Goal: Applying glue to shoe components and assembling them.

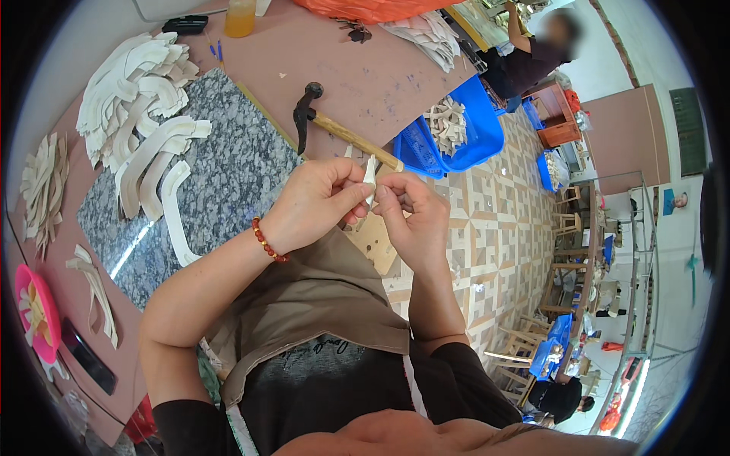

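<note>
Both my hands meet above the near table edge, around a small white folded strip (369, 172). My left hand (315, 199) pinches it between thumb and fingers; a red beaded bracelet (268, 242) circles that wrist. Fingers curled, my right hand (414, 216) grips the strip's lower end from the other side. Just beyond them lies a hammer (353, 137) with a dark head and wooden handle. To the left, a speckled grey stone slab (239, 140) carries several curved white strips (173, 213), partly overlapping. The strip's lower end is hidden by my fingers.
A big heap of white strips (125, 83) covers the slab's far left. A pink bowl (36, 311) and black phone (89, 357) rest at left. Blue bins (487, 137) with pale pieces stand beyond my right hand. Another person (525, 64) sits at the far right.
</note>
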The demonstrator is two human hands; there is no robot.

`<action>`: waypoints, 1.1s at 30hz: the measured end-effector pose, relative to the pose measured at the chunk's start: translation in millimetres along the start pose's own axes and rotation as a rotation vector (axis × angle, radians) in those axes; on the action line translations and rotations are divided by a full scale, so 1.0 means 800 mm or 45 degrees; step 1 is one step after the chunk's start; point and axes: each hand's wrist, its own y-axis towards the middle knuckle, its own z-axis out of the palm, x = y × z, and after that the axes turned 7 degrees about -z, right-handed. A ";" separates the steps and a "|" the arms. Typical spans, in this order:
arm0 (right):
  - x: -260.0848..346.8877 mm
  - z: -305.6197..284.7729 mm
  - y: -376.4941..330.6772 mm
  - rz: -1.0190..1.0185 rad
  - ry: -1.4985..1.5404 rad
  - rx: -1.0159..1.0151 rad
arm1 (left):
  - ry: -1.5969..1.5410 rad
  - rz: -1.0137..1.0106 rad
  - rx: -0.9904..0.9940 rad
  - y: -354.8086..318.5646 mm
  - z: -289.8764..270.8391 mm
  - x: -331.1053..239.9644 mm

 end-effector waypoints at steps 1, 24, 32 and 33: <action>0.000 0.000 -0.001 -0.009 -0.026 -0.011 | -0.011 0.004 -0.002 0.000 0.000 0.000; -0.009 -0.008 -0.032 0.064 0.032 0.002 | 0.330 0.190 -0.032 -0.008 0.016 0.011; -0.003 -0.013 -0.031 0.149 0.358 -0.060 | 0.270 0.183 -0.031 -0.010 0.021 0.010; -0.004 -0.012 -0.031 0.150 0.356 -0.062 | 0.208 0.168 -0.028 -0.009 0.021 0.012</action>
